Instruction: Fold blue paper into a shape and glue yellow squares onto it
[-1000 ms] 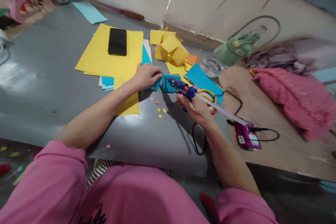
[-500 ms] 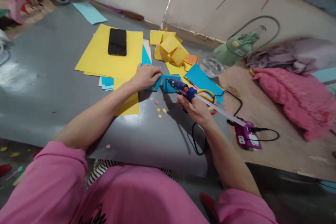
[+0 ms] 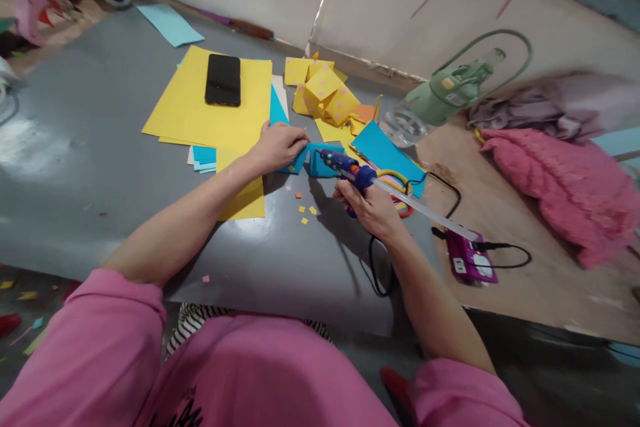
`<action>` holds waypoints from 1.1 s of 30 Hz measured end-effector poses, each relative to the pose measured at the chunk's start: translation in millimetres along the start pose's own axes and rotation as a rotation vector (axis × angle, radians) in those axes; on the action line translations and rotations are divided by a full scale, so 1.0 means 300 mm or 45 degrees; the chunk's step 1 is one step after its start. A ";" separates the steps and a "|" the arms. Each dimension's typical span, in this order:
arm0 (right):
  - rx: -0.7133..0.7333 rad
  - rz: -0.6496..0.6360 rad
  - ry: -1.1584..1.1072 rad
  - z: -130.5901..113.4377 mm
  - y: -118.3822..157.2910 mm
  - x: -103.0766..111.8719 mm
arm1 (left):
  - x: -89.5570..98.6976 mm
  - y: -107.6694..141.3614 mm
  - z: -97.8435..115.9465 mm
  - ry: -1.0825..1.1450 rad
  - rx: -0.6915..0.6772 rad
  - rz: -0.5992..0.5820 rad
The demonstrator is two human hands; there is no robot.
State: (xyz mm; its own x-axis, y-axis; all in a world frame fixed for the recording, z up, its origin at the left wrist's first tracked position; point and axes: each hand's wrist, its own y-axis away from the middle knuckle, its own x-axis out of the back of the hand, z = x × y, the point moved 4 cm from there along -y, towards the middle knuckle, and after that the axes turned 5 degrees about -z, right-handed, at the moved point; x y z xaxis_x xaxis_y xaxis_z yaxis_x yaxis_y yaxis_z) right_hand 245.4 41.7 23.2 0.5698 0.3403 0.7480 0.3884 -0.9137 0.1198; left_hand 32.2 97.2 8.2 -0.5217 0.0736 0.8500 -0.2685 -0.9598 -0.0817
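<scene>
My right hand [image 3: 373, 208] is wrapped round the handle of a dark blue hot glue gun [image 3: 345, 167], with a long clear glue stick [image 3: 425, 208] jutting from its back. The nozzle points left, over a folded piece of blue paper [image 3: 323, 161]. On the left part of that paper, my left hand [image 3: 281, 145] lies with bent fingers, pinching its edge against the grey table surface. Behind my right hand, scissors with yellow and orange handles [image 3: 395, 181] lie partly hidden. Another blue paper strip [image 3: 390, 157] is beside them.
Yellow sheets [image 3: 170, 107] bear a black phone [image 3: 223, 80]. Behind my hands are dotted yellow folded paper shapes [image 3: 325, 90]. A green bottle [image 3: 445, 97], pink cloth [image 3: 560, 187] and purple power strip [image 3: 463, 257] with a black cord stand right. Small paper scraps [image 3: 304, 220] lie in front.
My right hand and the back of the glue gun have shifted very slightly; the glue stick's rear end sits a little farther right. My left hand has stayed in place.
</scene>
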 end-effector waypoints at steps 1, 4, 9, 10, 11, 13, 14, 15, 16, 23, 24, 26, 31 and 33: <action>0.014 0.002 0.016 -0.003 -0.003 0.000 | 0.000 0.000 0.000 0.002 -0.002 0.004; 0.000 -0.004 0.016 -0.003 -0.009 0.000 | -0.001 0.001 0.000 0.004 -0.004 0.003; -0.004 0.005 -0.027 0.003 -0.006 -0.002 | 0.001 0.003 0.004 -0.001 -0.008 -0.003; 0.008 0.004 -0.011 0.003 -0.005 -0.002 | 0.001 0.003 0.004 -0.001 -0.007 -0.004; 0.017 0.000 0.013 0.002 -0.005 -0.003 | 0.001 0.003 0.005 0.001 -0.006 -0.007; 0.020 -0.010 0.061 0.002 -0.003 -0.004 | 0.001 0.002 0.004 0.008 -0.006 -0.016; 0.019 -0.011 0.072 0.003 -0.003 -0.003 | 0.001 0.002 0.004 0.008 -0.007 -0.021; 0.018 -0.008 0.070 0.003 -0.002 -0.002 | 0.001 0.003 0.004 0.005 -0.009 -0.025; 0.018 -0.002 0.059 0.003 -0.002 -0.001 | 0.001 0.003 0.004 0.001 -0.011 -0.028; 0.024 0.000 0.098 0.001 -0.003 -0.002 | -0.002 0.003 0.004 0.004 -0.017 -0.004; 0.032 0.005 0.110 -0.001 -0.002 -0.001 | -0.002 0.003 0.004 0.003 -0.020 -0.002; 0.056 0.017 0.121 -0.004 0.000 0.002 | -0.002 0.003 0.004 -0.001 -0.025 0.000; 0.066 0.038 0.144 -0.009 0.001 0.006 | -0.005 0.001 0.001 -0.002 -0.017 -0.002; 0.063 0.045 0.145 -0.010 0.001 0.006 | -0.007 0.000 0.000 -0.004 -0.020 -0.009</action>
State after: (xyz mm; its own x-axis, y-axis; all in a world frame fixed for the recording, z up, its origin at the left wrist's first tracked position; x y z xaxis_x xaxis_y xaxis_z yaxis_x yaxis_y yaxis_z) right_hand 244.4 41.6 26.6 0.4993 0.2780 0.8206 0.4065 -0.9116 0.0615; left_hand 33.4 97.2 6.6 -0.5173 0.0794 0.8521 -0.2848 -0.9549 -0.0840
